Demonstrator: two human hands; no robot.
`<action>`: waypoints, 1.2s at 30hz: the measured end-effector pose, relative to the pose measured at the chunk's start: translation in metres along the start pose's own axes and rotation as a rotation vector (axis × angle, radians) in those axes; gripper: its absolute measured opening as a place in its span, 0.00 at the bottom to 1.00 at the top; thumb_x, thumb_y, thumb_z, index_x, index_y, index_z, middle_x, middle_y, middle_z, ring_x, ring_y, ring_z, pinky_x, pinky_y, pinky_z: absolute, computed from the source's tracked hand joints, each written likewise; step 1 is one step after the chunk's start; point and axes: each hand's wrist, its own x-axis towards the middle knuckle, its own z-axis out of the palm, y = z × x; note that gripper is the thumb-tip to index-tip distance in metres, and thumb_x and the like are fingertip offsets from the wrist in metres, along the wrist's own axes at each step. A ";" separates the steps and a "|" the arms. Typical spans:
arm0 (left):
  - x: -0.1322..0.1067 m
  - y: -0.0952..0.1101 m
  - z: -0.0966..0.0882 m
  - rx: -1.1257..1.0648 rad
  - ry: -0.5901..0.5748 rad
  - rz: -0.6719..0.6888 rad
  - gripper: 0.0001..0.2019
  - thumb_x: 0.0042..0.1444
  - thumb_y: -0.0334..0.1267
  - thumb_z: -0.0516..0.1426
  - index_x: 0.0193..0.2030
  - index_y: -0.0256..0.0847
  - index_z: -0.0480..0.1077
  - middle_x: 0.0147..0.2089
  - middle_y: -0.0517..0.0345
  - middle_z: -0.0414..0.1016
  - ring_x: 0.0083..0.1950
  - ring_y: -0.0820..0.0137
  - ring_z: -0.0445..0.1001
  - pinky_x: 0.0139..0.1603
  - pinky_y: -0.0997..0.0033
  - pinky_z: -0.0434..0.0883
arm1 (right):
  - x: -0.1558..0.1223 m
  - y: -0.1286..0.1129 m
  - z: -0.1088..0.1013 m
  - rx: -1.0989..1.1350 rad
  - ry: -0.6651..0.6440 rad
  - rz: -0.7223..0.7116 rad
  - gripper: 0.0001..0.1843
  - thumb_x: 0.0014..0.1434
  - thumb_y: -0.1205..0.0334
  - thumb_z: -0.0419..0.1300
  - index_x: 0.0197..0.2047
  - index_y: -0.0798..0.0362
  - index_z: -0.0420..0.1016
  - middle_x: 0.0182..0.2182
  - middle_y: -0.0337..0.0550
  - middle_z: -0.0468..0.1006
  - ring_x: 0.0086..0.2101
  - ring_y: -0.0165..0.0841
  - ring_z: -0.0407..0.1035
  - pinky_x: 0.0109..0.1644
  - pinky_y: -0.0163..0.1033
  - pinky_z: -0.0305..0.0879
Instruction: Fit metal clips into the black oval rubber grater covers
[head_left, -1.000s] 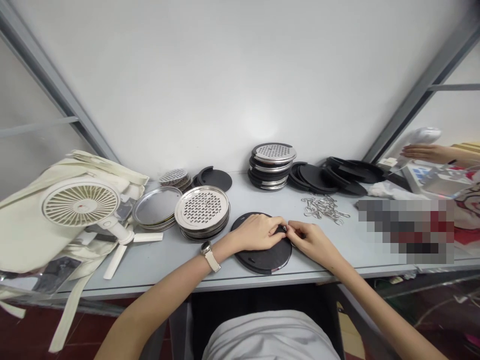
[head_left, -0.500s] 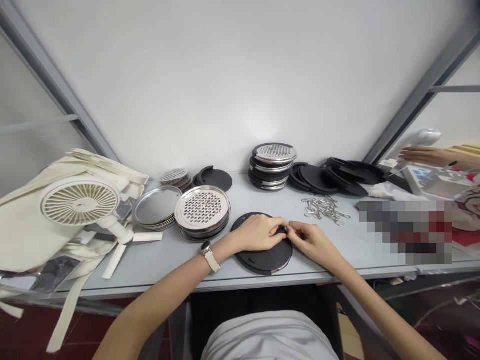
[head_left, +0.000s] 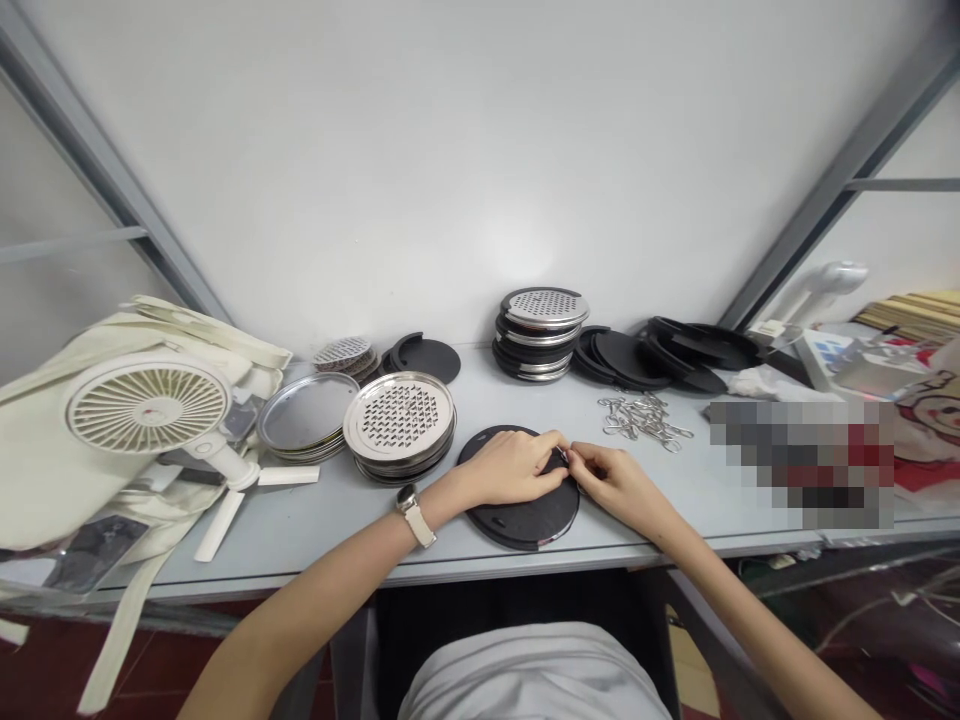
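A black round disc [head_left: 517, 518] lies flat on the table in front of me. My left hand [head_left: 514, 467] rests across it, palm down, its fingers bent and its thumb and fingertips closed near the disc's right edge. Meeting those fingertips, my right hand [head_left: 607, 480] pinches a small shiny metal piece [head_left: 563, 453] at that edge; fingers hide most of it. A loose pile of bent metal wire clips [head_left: 643, 418] lies beyond my right hand. To the left of the disc stands a stack of round metal grater plates [head_left: 401, 415].
Plain metal discs [head_left: 307, 412] and a white fan [head_left: 154, 408] on a cream bag [head_left: 45, 430] are at left. Behind stand stacked graters with black rims [head_left: 544, 335], black round parts [head_left: 630, 357] and small grater plates [head_left: 343, 352]. A white wall [head_left: 450, 150] closes the back.
The view has shifted slightly. Both my hands stay at the disc's right edge with only small finger movement. Another person's hand at the far right has gone out of sight.
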 end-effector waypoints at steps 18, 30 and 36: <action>0.001 0.001 0.000 -0.014 0.006 -0.029 0.10 0.60 0.41 0.55 0.46 0.42 0.64 0.25 0.67 0.67 0.27 0.71 0.71 0.28 0.74 0.60 | -0.001 -0.005 0.000 -0.022 0.048 -0.012 0.19 0.65 0.56 0.47 0.23 0.51 0.58 0.16 0.32 0.59 0.20 0.27 0.54 0.25 0.33 0.50; 0.001 0.000 0.001 -0.022 -0.004 -0.033 0.09 0.59 0.40 0.55 0.46 0.42 0.65 0.27 0.66 0.68 0.28 0.71 0.71 0.29 0.74 0.60 | 0.001 -0.001 0.000 -0.058 0.022 -0.003 0.18 0.63 0.58 0.47 0.22 0.52 0.61 0.16 0.32 0.60 0.20 0.27 0.55 0.24 0.33 0.49; 0.001 -0.002 0.002 -0.056 0.011 -0.016 0.10 0.60 0.39 0.55 0.47 0.42 0.66 0.26 0.66 0.68 0.27 0.72 0.69 0.29 0.75 0.58 | 0.000 -0.002 0.001 -0.067 0.022 0.009 0.17 0.62 0.59 0.47 0.22 0.51 0.56 0.16 0.32 0.60 0.20 0.27 0.56 0.25 0.33 0.49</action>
